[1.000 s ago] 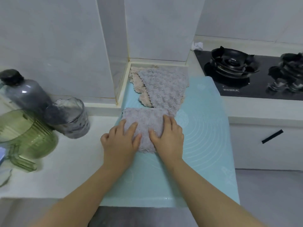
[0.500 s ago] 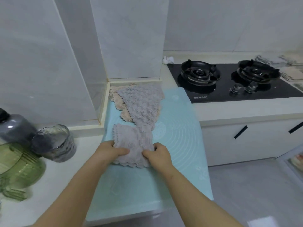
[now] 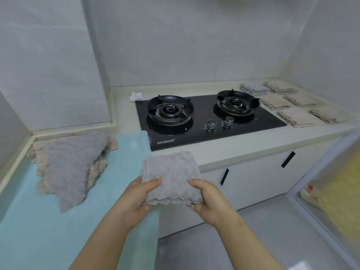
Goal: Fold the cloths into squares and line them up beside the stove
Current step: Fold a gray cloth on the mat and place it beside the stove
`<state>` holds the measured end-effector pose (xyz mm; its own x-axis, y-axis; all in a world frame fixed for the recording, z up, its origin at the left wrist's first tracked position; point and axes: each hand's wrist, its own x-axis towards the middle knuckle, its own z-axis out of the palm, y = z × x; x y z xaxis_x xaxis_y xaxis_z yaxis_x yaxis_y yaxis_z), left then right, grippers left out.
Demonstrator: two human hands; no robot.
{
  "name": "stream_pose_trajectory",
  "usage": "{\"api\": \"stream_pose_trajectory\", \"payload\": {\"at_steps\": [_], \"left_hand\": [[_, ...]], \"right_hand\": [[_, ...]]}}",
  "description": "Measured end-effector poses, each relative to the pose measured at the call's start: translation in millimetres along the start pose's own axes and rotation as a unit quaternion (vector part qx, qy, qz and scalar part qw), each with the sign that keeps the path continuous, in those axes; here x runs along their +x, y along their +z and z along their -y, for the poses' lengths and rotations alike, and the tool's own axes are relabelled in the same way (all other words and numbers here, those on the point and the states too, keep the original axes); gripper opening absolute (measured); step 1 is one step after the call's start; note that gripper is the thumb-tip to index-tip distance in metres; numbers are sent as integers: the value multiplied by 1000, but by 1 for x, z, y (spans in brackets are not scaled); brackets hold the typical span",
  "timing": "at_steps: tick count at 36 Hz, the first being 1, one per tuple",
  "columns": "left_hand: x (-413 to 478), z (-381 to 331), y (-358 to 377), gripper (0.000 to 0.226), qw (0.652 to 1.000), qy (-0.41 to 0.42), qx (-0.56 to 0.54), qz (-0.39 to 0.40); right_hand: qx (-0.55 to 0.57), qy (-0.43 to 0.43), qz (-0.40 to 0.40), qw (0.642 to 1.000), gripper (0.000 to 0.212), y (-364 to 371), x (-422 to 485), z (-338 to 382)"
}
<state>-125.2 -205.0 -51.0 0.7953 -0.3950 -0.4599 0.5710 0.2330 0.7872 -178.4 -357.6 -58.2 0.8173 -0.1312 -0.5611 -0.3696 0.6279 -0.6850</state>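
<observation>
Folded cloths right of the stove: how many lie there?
6, in three rows of two: at the back a grey cloth and a beige cloth; the middle beige pair; the front beige pair. None looks hidden.

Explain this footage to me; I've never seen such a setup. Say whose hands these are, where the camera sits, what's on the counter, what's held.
No machine here: a person works bare-handed, filmed by a head-worn camera looking down. The left hand and right hand grip a folded grey cloth off the surface, near the stove. A heap of unfolded cloths, grey and beige, lies on a blue mat at left. Several folded squares lie in rows right of the stove.
</observation>
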Motion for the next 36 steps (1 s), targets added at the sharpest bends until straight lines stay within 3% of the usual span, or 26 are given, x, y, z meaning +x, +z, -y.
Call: {"api": "stream_pose_trajectory", "payload": {"at_steps": [14, 25, 36], "left_hand": [[112, 54, 276, 18, 991, -48, 76, 94], [222, 55, 424, 22, 980, -43, 104, 163], [359, 29, 558, 25, 972, -23, 128, 194]], "right_hand": [[-18, -140, -112, 984, 46, -220, -8, 181], [-20, -175, -205, 963, 40, -317, 41, 302], [-75, -206, -247, 944, 36, -392, 132, 451]]}}
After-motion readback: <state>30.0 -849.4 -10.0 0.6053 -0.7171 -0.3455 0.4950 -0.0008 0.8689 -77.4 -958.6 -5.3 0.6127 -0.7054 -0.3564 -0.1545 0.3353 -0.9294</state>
